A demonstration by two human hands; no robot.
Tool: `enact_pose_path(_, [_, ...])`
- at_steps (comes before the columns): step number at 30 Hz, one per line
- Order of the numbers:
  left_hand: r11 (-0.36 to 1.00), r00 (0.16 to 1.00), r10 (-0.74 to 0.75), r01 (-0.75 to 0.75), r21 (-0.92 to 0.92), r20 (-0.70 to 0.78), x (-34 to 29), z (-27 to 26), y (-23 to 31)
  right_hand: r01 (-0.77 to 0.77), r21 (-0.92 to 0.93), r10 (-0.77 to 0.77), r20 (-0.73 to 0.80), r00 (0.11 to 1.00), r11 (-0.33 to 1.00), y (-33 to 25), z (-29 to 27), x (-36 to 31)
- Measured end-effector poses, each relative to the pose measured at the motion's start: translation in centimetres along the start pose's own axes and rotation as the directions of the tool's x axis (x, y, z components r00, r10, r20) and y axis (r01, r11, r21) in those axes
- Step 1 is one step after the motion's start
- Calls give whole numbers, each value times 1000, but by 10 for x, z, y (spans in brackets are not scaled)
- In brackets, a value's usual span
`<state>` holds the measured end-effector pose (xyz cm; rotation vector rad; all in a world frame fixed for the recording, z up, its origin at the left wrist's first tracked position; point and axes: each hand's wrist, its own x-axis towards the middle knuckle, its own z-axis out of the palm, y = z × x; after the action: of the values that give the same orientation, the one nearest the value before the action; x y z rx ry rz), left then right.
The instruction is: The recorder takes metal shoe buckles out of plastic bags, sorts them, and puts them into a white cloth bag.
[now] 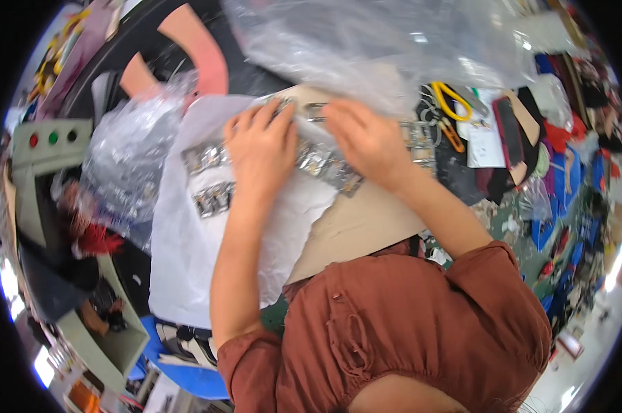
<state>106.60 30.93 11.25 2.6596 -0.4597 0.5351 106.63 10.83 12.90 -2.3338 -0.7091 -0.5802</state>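
Small silvery metal pieces, buckle-like and partly in clear wrapping, lie in rows on a white sheet (180,268) and a tan board (366,224). My left hand (262,148) rests over the rows with its fingers stretched and slightly apart, fingertips touching pieces at the far edge. Closed at its fingertips, my right hand (366,138) grips a metal buckle (315,111) just right of the left hand. Between and below the hands runs a slanting row of wrapped metal pieces (324,166). Another short row (214,199) sits left of my left wrist. My palms hide some pieces.
Clear plastic bags lie at the left (128,155) and across the far side (393,41). Yellow-handled scissors (451,102), an orange cutter (451,135) and a dark phone (508,131) are at the right. Pink curved strips (204,51) lie far left, near a grey control box (53,141).
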Motion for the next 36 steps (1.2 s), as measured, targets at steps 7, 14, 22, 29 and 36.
enact_pose_path(7, [995,987,97,-99,10,124,-31,-49,7,-252,-172,228,-150,962,952,40,-76,-67])
enact_pose_path(14, [997,995,21,-13,-81,95,-11,-38,23,-518,-237,527,-30,849,822,35,-85,-82])
enact_pose_path(22, [998,974,58,-52,-34,218,39,11,42,-822,295,812,195,551,487,41,-84,-91])
enact_pose_path(29, [834,981,-86,168,-526,177,31,-15,60,-716,431,715,201,669,549,23,-82,-86])
enact_pose_path(36, [484,868,-308,495,-722,388,-5,-57,49,-670,515,654,249,714,535,-7,-104,-49])
